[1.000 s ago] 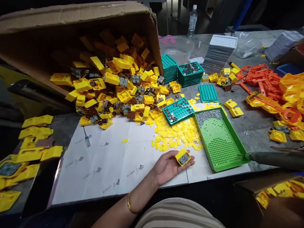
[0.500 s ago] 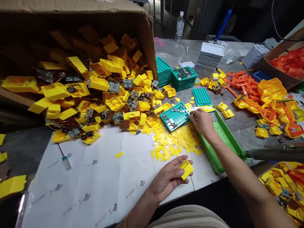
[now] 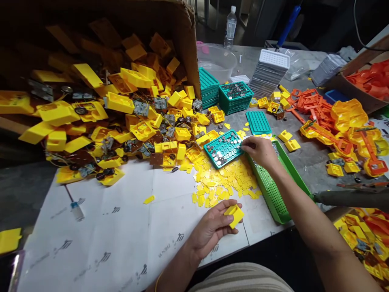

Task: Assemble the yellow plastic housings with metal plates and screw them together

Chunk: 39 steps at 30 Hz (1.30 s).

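Above the front edge of the table, my left hand (image 3: 211, 227) grips a small yellow plastic casing (image 3: 235, 216) with a hollow in its top. My right hand (image 3: 261, 152) is at the right edge of a teal tray (image 3: 216, 163) that holds loose round button cells (image 3: 218, 155). Its thumb and forefinger are pinched together there; what lies between them, if anything, is too small to make out. Many flat yellow plastic pieces (image 3: 225, 182) lie spread just below the tray. Beneath my right forearm runs a long green perforated basket (image 3: 294, 174).
A cardboard box (image 3: 190, 48) spills yellow casings with wires over the left side. Teal trays (image 3: 235, 99) and white trays (image 3: 267, 73) stand stacked at the back. Orange parts (image 3: 313, 105) pile up on the right. A screwdriver (image 3: 75, 209) lies at left; a bottle (image 3: 230, 28) stands behind.
My right hand has shifted slightly left along the tray's edge, its fingers now more tightly pinched. The view has turned a little; my left hand still holds the yellow casing.
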Tool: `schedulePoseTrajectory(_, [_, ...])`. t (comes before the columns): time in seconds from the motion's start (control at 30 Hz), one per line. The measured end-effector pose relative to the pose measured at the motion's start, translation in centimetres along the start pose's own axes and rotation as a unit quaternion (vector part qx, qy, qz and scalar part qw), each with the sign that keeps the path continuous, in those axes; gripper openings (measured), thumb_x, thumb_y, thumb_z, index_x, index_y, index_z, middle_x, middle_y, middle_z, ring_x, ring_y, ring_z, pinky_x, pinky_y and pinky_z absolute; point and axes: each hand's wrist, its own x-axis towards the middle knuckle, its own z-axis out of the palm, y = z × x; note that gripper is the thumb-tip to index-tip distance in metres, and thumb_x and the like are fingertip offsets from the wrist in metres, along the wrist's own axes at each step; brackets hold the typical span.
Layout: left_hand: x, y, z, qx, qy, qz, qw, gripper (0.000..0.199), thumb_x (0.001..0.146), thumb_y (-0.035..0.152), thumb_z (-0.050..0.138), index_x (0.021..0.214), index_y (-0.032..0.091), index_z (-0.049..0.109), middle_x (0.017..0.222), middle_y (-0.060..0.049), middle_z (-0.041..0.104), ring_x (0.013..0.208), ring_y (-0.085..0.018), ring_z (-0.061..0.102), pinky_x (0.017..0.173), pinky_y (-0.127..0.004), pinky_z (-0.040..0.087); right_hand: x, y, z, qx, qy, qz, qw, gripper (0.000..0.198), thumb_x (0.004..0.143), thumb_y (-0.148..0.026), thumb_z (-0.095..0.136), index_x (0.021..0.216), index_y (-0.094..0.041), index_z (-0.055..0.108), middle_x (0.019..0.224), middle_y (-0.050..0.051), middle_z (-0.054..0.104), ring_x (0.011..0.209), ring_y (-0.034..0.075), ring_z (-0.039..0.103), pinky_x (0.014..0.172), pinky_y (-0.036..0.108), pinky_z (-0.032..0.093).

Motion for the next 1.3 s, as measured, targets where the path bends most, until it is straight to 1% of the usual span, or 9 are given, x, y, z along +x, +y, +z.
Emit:
schedulePoseTrajectory(0.2, [0.0, 0.1, -0.1, 0.009, 0.009, 0.005, 1.0, 0.041, 0.067, 0.02, 0.081, 0.106, 0.02, 0.068, 0.128, -0.01, 0.058, 0.092, -0.017, 0.063, 0.072, -0.026, 0.052, 1.3, -0.4, -0.3, 0.011, -0.054, 0.005, 0.998, 0.021, 0.08, -0.021, 0.065, 0.098, -0.018, 0.076, 0.09, 0.008, 0.076, 0.078, 0.022, 0.068, 0.074, 0.037, 0.05])
schedulePoseTrajectory(0.43, [-0.4, 0.6, 0.1, 0.027, 0.049, 0.046, 0.997, 0.067, 0.058, 0.014, 0.085, 0.121, 0.025, 0.065, 0.136, -0.008, 0.054, 0.106, -0.019, 0.057, 0.087, -0.03, 0.049, 2.2, -0.5, -0.5, -0.015, -0.092, -0.001, 0.996, 0.019, 0.079, -0.019, 0.065, 0.093, -0.02, 0.078, 0.091, 0.008, 0.076, 0.082, 0.024, 0.068, 0.073, 0.04, 0.048])
schedulePoseTrajectory(0.53, [-0.5, 1.0, 0.1, 0.049, 0.058, 0.076, 0.994, 0.063, 0.059, 0.013, 0.085, 0.119, 0.024, 0.067, 0.136, -0.007, 0.056, 0.11, -0.02, 0.057, 0.092, -0.028, 0.045, 2.6, -0.4, -0.7, -0.01, -0.11, 0.002, 0.994, 0.02, 0.077, -0.02, 0.067, 0.094, -0.02, 0.077, 0.087, 0.007, 0.076, 0.078, 0.023, 0.068, 0.07, 0.038, 0.049])
schedulePoseTrajectory(0.8, [-0.4, 1.6, 0.4, 0.075, 0.072, 0.1, 0.99, 0.066, 0.059, 0.014, 0.085, 0.121, 0.022, 0.063, 0.125, -0.007, 0.062, 0.107, -0.018, 0.058, 0.095, -0.028, 0.043, 3.3, -0.8, -1.0, -0.035, -0.125, 0.003, 0.992, 0.014, 0.072, -0.016, 0.07, 0.083, -0.021, 0.077, 0.079, 0.004, 0.074, 0.074, 0.021, 0.065, 0.064, 0.035, 0.046])
schedulePoseTrajectory(0.93, [-0.2, 1.9, 1.1, 0.084, 0.116, 0.104, 0.984, 0.071, 0.058, 0.014, 0.085, 0.123, 0.019, 0.057, 0.108, -0.005, 0.066, 0.096, -0.015, 0.063, 0.092, -0.027, 0.046, 3.5, -0.8, -1.3, -0.048, -0.123, 0.016, 0.991, 0.01, 0.069, -0.014, 0.071, 0.078, -0.019, 0.074, 0.079, 0.004, 0.073, 0.074, 0.02, 0.062, 0.063, 0.034, 0.042])
schedulePoseTrajectory(1.07, [0.2, 2.2, 1.5, 0.057, 0.156, 0.134, 0.977, 0.058, 0.062, 0.013, 0.082, 0.111, 0.019, 0.052, 0.094, -0.002, 0.066, 0.093, -0.018, 0.068, 0.091, -0.032, 0.049, 1.1, -1.6, -1.4, 0.106, -0.132, 0.007, 0.986, 0.007, 0.072, -0.02, 0.071, 0.076, -0.014, 0.07, 0.068, 0.003, 0.067, 0.061, 0.013, 0.057, 0.057, 0.03, 0.041])
schedulePoseTrajectory(1.17, [0.5, 2.3, 1.6, 0.039, 0.155, 0.136, 0.978, 0.045, 0.07, 0.013, 0.075, 0.107, 0.02, 0.05, 0.097, -0.002, 0.064, 0.087, -0.017, 0.07, 0.088, -0.036, 0.053, -2.9, -3.1, -1.0, 0.24, -0.199, -0.051, 0.949, 0.012, 0.075, -0.026, 0.07, 0.08, -0.015, 0.07, 0.068, 0.002, 0.067, 0.06, 0.012, 0.058, 0.056, 0.027, 0.043])
schedulePoseTrajectory(1.23, [0.7, 2.2, 1.7, 0.043, 0.151, 0.151, 0.976, 0.039, 0.075, 0.015, 0.069, 0.109, 0.02, 0.051, 0.1, -0.002, 0.063, 0.085, -0.015, 0.068, 0.086, -0.036, 0.054, -5.5, -3.9, -0.5, 0.255, -0.215, -0.084, 0.939, 0.011, 0.078, -0.025, 0.067, 0.083, -0.015, 0.069, 0.072, 0.001, 0.069, 0.063, 0.011, 0.061, 0.058, 0.025, 0.044])
schedulePoseTrajectory(1.3, [0.8, 1.9, 1.9, 0.055, 0.158, 0.179, 0.969, 0.038, 0.077, 0.014, 0.063, 0.113, 0.02, 0.053, 0.105, -0.003, 0.063, 0.088, -0.013, 0.065, 0.086, -0.034, 0.054, -7.4, -4.4, -0.1, 0.217, -0.196, -0.11, 0.95, 0.009, 0.08, -0.022, 0.066, 0.086, -0.017, 0.069, 0.076, 0.0, 0.07, 0.069, 0.012, 0.063, 0.061, 0.024, 0.044])
